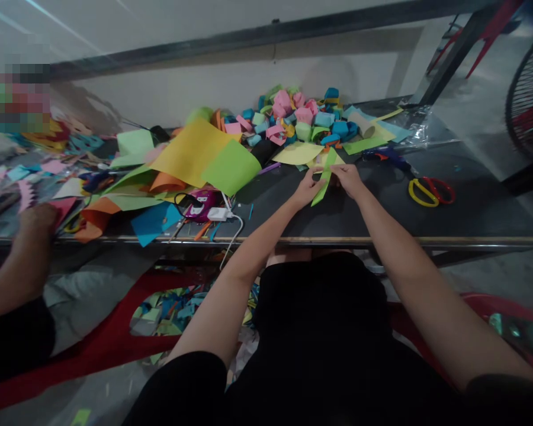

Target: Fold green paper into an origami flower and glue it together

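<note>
A narrow light green strip [324, 183] is held over the dark table, slanting from upper right to lower left. My left hand [310, 187] pinches it from the left side. On its other side, my right hand [347, 179] has its fingers closed at the strip's right edge. Just behind the hands lie pale yellow sheets [298, 153]. To the right of my right hand are scissors with yellow and red handles [432, 191] and a dark blue tool [388, 158].
Folded coloured pieces [293, 115] are heaped at the back by the wall. Yellow [195, 151] and green sheets [231, 167] lie left of centre, near a white plug with a cable [220, 214]. A co-worker's hand [38, 219] rests at the far left.
</note>
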Available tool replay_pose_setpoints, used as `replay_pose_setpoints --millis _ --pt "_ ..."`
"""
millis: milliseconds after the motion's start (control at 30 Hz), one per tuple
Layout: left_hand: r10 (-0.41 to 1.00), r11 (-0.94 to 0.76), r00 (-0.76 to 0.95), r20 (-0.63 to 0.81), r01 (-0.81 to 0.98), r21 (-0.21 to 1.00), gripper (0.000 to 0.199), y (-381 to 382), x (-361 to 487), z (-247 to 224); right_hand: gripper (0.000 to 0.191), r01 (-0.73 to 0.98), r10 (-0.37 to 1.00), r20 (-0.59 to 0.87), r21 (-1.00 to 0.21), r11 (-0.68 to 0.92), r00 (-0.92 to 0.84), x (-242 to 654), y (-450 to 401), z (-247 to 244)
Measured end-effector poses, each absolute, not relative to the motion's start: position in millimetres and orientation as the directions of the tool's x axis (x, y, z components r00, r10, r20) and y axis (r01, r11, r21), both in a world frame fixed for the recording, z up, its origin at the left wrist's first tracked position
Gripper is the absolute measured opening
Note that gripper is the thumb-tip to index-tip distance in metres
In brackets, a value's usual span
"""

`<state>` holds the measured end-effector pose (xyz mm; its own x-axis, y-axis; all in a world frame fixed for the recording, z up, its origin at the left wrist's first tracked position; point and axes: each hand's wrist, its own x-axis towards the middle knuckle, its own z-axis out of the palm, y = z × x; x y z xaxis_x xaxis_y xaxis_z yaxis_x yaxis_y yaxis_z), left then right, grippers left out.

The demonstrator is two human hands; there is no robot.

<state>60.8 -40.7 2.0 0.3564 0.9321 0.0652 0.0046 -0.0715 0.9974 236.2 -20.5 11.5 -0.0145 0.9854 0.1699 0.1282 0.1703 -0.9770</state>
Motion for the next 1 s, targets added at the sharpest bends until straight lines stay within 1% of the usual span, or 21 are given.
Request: replay_pose_setpoints --millis 100,167,267,367,467,533,633,767,833,1000 --pt "0.919 -0.055 0.39 0.06 -0.023 0.998 0.06 -43.3 58.8 4.4 0.037 0.071 0.983 0.168 -0.984 0.164 0.068 237.3 -19.8 11.4" --pt "0.903 -0.035 0.425 0.059 -0.065 0.997 0.054 -46.5 57.3 6.8 0.041 0.015 0.985 0.129 -0.992 0.128 0.11 238.5 -19.2 11.6" --pt "0.893 0.015 0.447 0.041 -0.123 0.992 0.05 -49.1 57.0 9.0 0.045 -0.032 0.991 0.08 -0.996 0.084 0.11 239.7 -18.1 12.1" --pt "0.927 0.044 0.374 0.018 -0.156 0.987 0.046 -46.9 59.8 8.2 0.042 -0.066 0.993 0.071 -0.995 0.078 0.095 239.5 -17.9 12.7" --pt "0.961 0.027 0.277 0.009 -0.126 0.992 0.041 -43.6 62.4 5.9 0.045 -0.08 0.992 0.101 -0.991 0.107 0.077 238.0 -19.2 13.0" --pt "0.96 0.014 0.281 0.007 -0.072 0.997 0.048 -43.0 61.8 4.6 0.047 -0.055 0.989 0.133 -0.989 0.137 0.067 236.5 -20.4 12.5" --pt "0.944 0.006 0.33 -0.002 -0.013 1.0 0.063 -43.9 58.2 3.5 0.052 -0.002 0.981 0.182 -0.983 0.182 0.065 234.7 -21.8 11.2" --pt "0.945 0.02 0.327 -0.014 -0.015 1.0 0.076 -43.0 55.2 2.3 0.06 0.041 0.971 0.228 -0.973 0.225 0.066 234.4 -22.2 10.6" --pt "0.948 0.035 0.318 -0.016 -0.051 0.998 0.075 -41.5 55.6 2.0 0.06 0.05 0.973 0.223 -0.974 0.22 0.059 234.4 -21.9 10.5" --pt "0.95 0.073 0.312 -0.025 -0.144 0.987 0.065 -40.3 57.1 4.7 0.065 0.022 0.972 0.23 -0.973 0.23 0.044 233.5 -21.1 10.5"
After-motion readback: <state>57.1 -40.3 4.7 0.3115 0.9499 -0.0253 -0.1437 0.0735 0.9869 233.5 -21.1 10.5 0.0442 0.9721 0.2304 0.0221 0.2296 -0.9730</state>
